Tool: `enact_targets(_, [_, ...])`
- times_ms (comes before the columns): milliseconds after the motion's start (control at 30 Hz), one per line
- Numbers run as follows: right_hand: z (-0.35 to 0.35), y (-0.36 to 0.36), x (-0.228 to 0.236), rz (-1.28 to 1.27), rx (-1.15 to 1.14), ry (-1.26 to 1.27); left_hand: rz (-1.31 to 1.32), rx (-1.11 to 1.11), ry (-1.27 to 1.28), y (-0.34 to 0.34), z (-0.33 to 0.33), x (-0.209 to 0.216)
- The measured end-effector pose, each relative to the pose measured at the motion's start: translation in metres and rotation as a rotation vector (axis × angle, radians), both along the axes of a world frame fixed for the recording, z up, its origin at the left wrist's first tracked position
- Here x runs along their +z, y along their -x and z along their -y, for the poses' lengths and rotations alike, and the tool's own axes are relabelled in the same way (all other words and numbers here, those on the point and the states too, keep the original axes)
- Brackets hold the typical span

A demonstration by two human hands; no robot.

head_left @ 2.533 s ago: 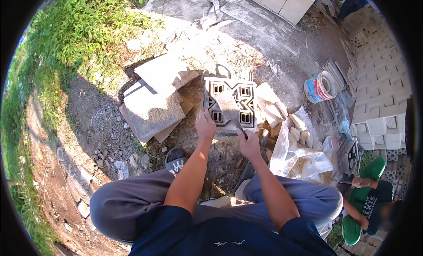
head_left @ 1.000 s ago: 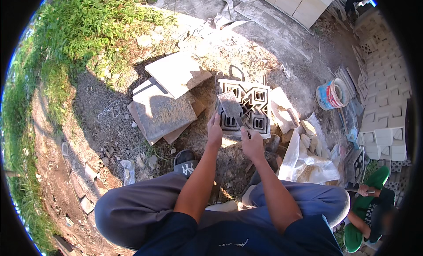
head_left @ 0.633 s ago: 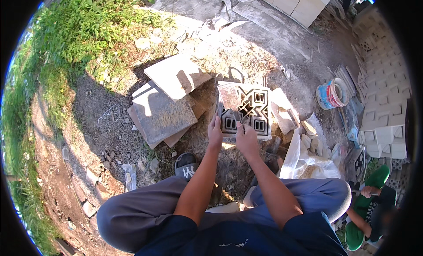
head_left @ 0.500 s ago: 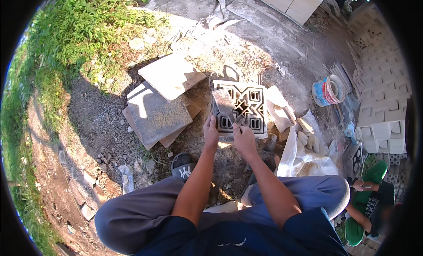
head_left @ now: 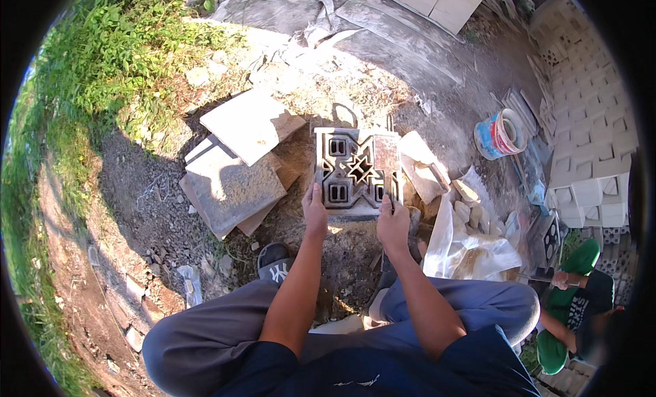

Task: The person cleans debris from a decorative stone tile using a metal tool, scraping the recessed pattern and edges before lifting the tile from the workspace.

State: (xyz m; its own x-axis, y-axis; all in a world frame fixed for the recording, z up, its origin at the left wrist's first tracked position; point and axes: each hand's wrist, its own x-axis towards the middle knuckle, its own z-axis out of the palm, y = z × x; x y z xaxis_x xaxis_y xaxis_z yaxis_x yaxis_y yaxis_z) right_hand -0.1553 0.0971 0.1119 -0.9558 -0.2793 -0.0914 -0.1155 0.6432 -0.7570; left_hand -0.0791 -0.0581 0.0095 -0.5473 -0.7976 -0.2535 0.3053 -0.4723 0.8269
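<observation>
In front of me lies a square patterned block mould (head_left: pixel 361 207), with a star-shaped opening in its middle and slotted squares at its corners. My left hand (head_left: pixel 314 211) is closed at the mould's lower left edge, fingertips against its side. A flat rectangular trowel (head_left: pixel 387 153) is in my right hand (head_left: pixel 393 225), which grips the handle near the mould's lower right corner. Its blade lies over the right part of the mould and covers the upper right corner pattern. The far side of each hand's fingers is hidden.
Stacked flat boards (head_left: pixel 236 182) lie to the left. At right are a broken slab (head_left: pixel 422 166), a white sack (head_left: pixel 471 252) with lumps and a paint bucket (head_left: pixel 501 134). Pale blocks (head_left: pixel 588 137) form a wall. Another person (head_left: pixel 581 305) crouches at lower right.
The trowel blade has moved from the mould's left part to its right part, with my right hand shifting right. My left hand has come down slightly along the left edge.
</observation>
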Motion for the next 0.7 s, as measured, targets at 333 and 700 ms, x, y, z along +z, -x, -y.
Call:
enact_targets(333, [-0.005,0.006,0.018,-0.087,-0.016,0.05,0.029,0.012,-0.021,0.0,-0.001,0.012])
enact_targets(700, [-0.027,0.022,0.031,-0.05,0.097,-0.187,0.025,0.019,-0.039,0.001,0.0,0.01])
